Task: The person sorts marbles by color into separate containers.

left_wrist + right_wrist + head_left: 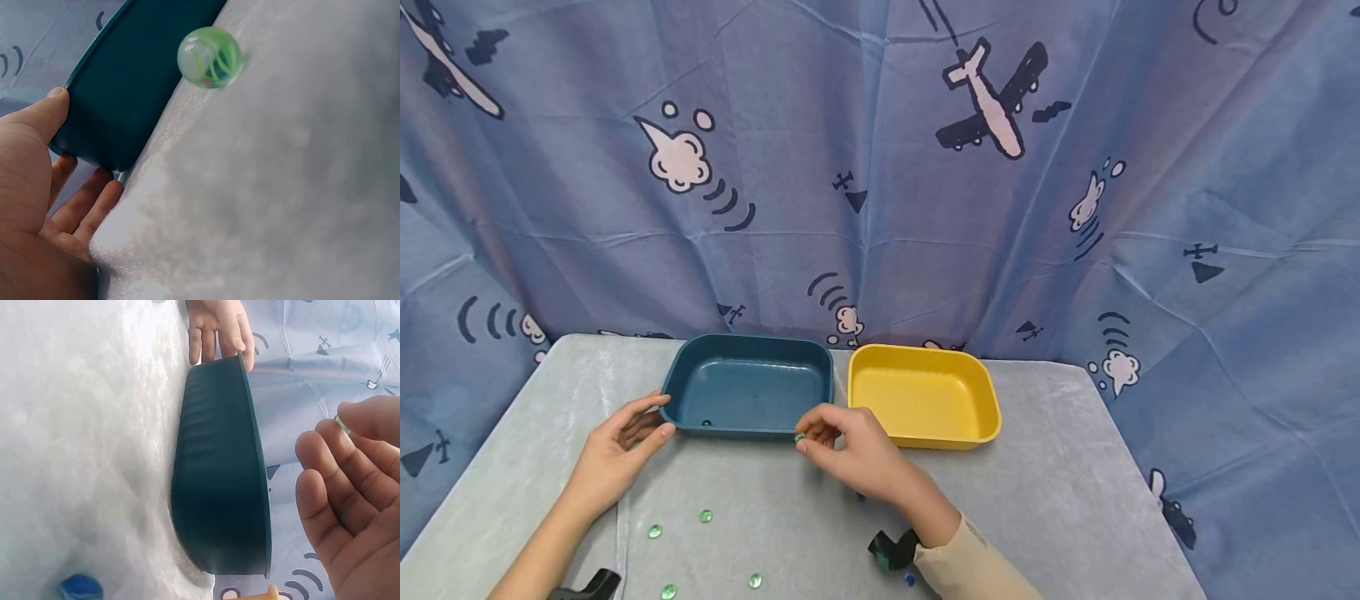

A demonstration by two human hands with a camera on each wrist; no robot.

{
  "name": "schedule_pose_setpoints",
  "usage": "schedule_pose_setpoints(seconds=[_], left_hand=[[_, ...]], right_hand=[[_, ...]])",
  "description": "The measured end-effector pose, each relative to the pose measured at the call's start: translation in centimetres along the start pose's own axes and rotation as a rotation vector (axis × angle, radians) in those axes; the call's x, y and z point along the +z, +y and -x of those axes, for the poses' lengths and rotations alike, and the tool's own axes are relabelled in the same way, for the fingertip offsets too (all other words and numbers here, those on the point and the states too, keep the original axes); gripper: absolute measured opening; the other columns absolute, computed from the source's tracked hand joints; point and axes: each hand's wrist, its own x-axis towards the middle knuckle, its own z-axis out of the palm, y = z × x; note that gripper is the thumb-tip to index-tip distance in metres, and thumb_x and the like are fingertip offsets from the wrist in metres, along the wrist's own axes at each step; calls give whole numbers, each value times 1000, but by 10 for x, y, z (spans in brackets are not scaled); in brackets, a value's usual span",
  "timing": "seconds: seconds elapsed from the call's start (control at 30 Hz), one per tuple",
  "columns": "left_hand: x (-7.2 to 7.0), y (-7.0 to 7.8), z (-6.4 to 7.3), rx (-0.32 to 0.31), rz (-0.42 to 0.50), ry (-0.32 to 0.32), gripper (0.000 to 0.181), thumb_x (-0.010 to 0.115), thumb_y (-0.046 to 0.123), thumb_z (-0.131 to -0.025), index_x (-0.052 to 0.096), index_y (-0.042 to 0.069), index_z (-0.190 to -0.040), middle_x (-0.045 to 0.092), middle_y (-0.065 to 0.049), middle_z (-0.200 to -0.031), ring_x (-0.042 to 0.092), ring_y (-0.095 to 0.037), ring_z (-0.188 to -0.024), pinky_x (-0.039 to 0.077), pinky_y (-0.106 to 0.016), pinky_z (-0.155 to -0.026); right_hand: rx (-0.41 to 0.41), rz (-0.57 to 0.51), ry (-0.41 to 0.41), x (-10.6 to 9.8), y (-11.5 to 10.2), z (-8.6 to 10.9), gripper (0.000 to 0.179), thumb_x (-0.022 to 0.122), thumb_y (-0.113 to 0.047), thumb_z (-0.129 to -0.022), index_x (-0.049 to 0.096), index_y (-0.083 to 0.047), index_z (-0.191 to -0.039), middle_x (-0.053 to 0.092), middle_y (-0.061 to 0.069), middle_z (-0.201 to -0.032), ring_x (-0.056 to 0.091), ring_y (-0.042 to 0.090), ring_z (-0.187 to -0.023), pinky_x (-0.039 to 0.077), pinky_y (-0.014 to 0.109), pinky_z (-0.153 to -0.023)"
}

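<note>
My right hand (pixel 857 450) pinches a green glass marble (pixel 799 437) between thumb and fingertips, just in front of the teal box's (pixel 748 432) front right corner. In the right wrist view, only a sliver of this marble (pixel 342 424) shows. At the box's left end, my left hand (pixel 617 446) holds the corner, its thumb (pixel 53 106) at the rim and other fingers by the outer wall. Inside the box, a small dark marble (pixel 706 423) lies near the front wall. A clear green marble with swirls (pixel 210 57) appears large in the left wrist view.
A yellow box (pixel 925 396) stands right of the teal one. Several green marbles, one near the front (pixel 755 581), lie scattered on the grey cloth. Two blue marbles, one nearer the edge (pixel 909 579), lie by my right forearm. A patterned curtain (pixel 880 167) hangs behind.
</note>
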Motion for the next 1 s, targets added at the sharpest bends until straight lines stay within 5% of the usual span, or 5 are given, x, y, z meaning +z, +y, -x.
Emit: schedule_pose_setpoints(seconds=[0.5,1.0], left_hand=[[-2,-3,2,-5,-6,7,45,74,8,-106,62,1,-149,52,-33,-156,61,11,-117,56,-9,-91],[-1,-2,0,-9,-13,-2,45,74,10,-107,62,3,-150,52,-30,-157,61,12,-117,55,-9,-91]], right_hand=[[70,9,7,0,4,-37,10,74,-16,-106,77,-15,-116,72,-9,-95,65,11,-80,59,26,-70],[112,8,74,1,22,-55,16,74,-17,-106,76,-7,-119,73,-7,-97,66,14,-83,60,28,-74]])
